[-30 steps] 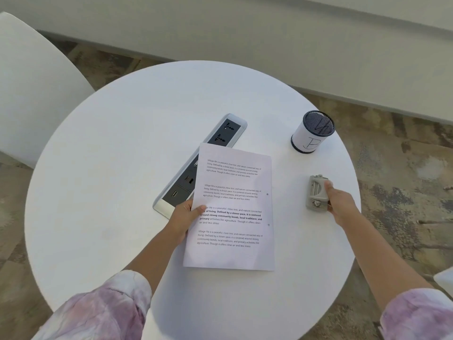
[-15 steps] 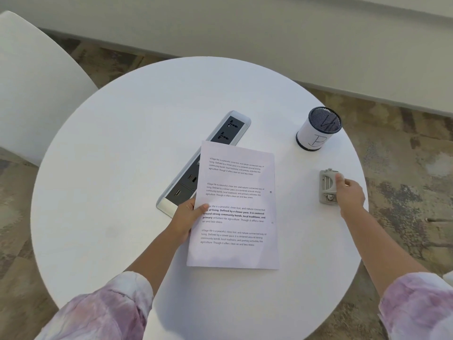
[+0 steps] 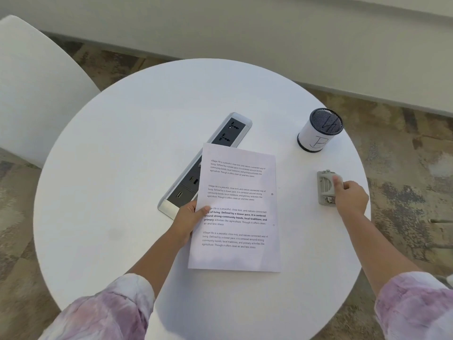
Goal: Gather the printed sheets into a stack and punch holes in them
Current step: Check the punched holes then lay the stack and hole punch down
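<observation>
A stack of printed sheets (image 3: 236, 224) lies on the round white table (image 3: 117, 182), its top corner over the power strip. Two small holes show near the stack's right edge. My left hand (image 3: 190, 217) grips the stack's left edge, thumb on top. A small grey hole punch (image 3: 324, 186) sits near the table's right edge. My right hand (image 3: 350, 196) rests on it, thumb across its top and fingers curled around its right side.
A grey power strip (image 3: 213, 155) with dark sockets is set diagonally in the table's middle. A white pen cup (image 3: 318, 130) with a black mesh rim stands at the back right. A white chair (image 3: 31, 89) stands to the left. Patterned floor surrounds the table.
My right hand has carried the hole punch a little further right and away, toward the table's edge. My left hand and the stack have stayed put.
</observation>
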A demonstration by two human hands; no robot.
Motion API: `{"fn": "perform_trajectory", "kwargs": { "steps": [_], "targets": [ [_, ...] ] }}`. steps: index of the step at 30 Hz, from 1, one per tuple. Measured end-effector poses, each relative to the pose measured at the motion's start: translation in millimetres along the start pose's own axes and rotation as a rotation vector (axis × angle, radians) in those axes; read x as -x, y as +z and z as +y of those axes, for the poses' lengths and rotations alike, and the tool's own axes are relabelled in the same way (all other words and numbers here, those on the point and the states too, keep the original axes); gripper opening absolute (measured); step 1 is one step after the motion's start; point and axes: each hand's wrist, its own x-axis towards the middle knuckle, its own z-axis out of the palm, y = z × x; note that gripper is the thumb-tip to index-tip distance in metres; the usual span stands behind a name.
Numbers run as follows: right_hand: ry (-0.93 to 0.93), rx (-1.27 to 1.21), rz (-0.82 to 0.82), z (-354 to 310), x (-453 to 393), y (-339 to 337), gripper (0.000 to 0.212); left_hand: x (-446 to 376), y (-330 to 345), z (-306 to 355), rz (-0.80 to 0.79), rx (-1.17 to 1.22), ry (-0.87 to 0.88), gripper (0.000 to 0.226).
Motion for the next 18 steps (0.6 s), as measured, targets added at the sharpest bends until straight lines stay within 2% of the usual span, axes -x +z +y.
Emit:
{"fn": "perform_trajectory", "kwargs": {
  "steps": [4, 6, 9, 11, 13, 16, 18],
  "targets": [
    [0.008, -0.03, -0.024, -0.3, -4.2, -1.7, 0.049, -1.5, -1.8, -0.1, 0.007, -0.014, -0.018, 0.025],
    [0.067, -0.087, -0.015, -1.0, -4.5, -2.7, 0.048, -0.6, -2.8, 1.4, -0.003, -0.03, -0.025, 0.026],
    [0.114, -0.095, 0.086, -4.4, 11.0, -4.2, 0.052, 1.1, -4.0, 4.4, -0.039, -0.055, -0.04, 0.029],
    [0.024, 0.035, 0.154, -9.2, 31.3, -1.2, 0.045, 1.3, -4.8, 4.2, -0.051, -0.068, -0.051, 0.03],
    [-0.114, 0.093, 0.157, -13.9, 57.6, 8.6, 0.039, 1.5, -4.7, 4.3, -0.056, -0.083, -0.047, 0.03],
    [-0.277, 0.08, 0.135, -14.7, 93.7, 29.1, 0.036, 2.7, -4.1, 6.5, -0.049, -0.084, -0.04, 0.026],
    [-0.273, -0.044, 0.048, -20.8, 111.1, 34.8, 0.036, 4.0, -3.3, 10.0, -0.055, -0.092, -0.042, 0.021]
  ]
}}
